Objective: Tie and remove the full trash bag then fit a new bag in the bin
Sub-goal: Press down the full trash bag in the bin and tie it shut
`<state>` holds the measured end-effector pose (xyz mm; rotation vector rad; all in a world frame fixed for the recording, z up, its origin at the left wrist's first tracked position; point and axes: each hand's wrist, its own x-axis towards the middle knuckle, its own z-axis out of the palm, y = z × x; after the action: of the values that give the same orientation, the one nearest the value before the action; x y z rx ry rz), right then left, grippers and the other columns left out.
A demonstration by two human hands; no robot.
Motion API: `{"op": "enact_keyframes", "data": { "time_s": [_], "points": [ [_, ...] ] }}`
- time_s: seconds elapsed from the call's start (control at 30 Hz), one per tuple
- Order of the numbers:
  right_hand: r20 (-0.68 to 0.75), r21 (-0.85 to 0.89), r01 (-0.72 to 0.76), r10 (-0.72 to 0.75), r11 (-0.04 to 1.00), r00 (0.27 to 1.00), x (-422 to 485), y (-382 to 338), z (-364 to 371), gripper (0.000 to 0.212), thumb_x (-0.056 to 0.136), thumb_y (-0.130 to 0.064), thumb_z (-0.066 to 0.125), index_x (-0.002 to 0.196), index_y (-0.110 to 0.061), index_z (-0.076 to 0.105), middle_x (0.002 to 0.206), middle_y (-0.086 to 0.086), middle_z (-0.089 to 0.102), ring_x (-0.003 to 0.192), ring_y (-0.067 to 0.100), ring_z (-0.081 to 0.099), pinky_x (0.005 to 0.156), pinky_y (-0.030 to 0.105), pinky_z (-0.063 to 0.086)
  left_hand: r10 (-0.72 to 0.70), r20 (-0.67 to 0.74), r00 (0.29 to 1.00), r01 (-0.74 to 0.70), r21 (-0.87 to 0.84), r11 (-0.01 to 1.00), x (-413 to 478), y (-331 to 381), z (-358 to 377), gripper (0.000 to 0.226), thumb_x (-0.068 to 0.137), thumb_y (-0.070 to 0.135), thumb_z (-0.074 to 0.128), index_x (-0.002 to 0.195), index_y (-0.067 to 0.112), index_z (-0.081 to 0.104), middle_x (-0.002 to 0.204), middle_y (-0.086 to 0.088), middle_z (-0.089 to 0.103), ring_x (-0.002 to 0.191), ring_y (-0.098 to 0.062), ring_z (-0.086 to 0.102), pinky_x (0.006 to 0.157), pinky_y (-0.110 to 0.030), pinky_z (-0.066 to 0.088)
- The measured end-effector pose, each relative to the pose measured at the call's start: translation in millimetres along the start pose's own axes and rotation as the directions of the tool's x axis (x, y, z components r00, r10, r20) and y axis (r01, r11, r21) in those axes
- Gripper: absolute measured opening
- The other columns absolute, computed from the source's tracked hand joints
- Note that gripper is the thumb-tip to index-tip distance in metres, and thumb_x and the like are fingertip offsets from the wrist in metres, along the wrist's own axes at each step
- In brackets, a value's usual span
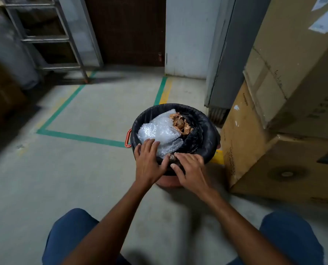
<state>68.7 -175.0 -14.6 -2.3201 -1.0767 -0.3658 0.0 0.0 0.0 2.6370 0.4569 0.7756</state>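
We can read no word, number or brand here, only marks too blurred or too small to make out. All of them stand on the stacked cardboard boxes at the right. White paper labels (323, 22) are stuck high on the upper box (297, 54), their print illegible. A scrawl of handwriting (278, 79) runs down that box's near edge, but we cannot tell one letter of it. On the lower box (241, 131), printed lines (232, 161) run vertically beside the corner, smeared beyond reading.
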Motion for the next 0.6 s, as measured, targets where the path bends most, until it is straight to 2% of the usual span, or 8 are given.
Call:
{"op": "enact_keyframes", "data": {
  "time_s": [0.1,0.2,0.37,0.6],
  "points": [
    [0.007,-0.066,0.09,-0.09,0.994,0.996,-7,5,9,0.041,0.099,-0.047,0.057,0.129,-0.019,0.063,0.128,-0.005,0.067,0.118,0.015,0.06,0.102,0.038,0.036,-0.036,-0.046,0.998,0.036,-0.002,0.999,-4,-5,8,0.053,0.088,0.052,0.066,0.128,0.018,0.06,0.141,-0.004,0.057,0.14,-0.023,0.045,0.117,-0.049,0.029],
    [0.011,-0.083,0.085,-0.085,0.993,0.996,-15,-3,9,0.04,0.093,-0.038,0.068,0.126,-0.014,0.069,0.124,0.0,0.07,0.114,0.021,0.065,0.102,0.041,0.04,-0.117,-0.044,0.992,0.115,-0.052,0.992,-17,1,5,0.052,0.089,0.05,0.069,0.127,0.016,0.062,0.14,-0.005,0.057,0.139,-0.024,0.046,0.116,-0.047,0.03],
    [-0.06,-0.106,0.063,-0.069,0.992,0.996,-11,-9,9,0.033,0.087,-0.021,0.076,0.119,-0.012,0.072,0.113,0.001,0.073,0.105,0.023,0.068,0.102,0.042,0.041,-0.143,-0.082,0.986,0.138,-0.066,0.988,-24,-4,5,0.051,0.09,0.051,0.069,0.126,0.015,0.063,0.143,-0.006,0.057,0.14,-0.024,0.046,0.116,-0.048,0.031],
    [-0.159,-0.102,0.117,-0.132,0.988,0.978,-14,-1,23,0.032,0.088,-0.013,0.077,0.119,-0.01,0.072,0.11,0.004,0.072,0.104,0.024,0.067,0.104,0.045,0.044,-0.009,-0.079,0.997,0.006,-0.031,1.0,-16,-33,18,0.054,0.092,0.06,0.062,0.127,0.019,0.06,0.144,-0.002,0.053,0.141,-0.02,0.043,0.117,-0.044,0.028]
  ]
}}
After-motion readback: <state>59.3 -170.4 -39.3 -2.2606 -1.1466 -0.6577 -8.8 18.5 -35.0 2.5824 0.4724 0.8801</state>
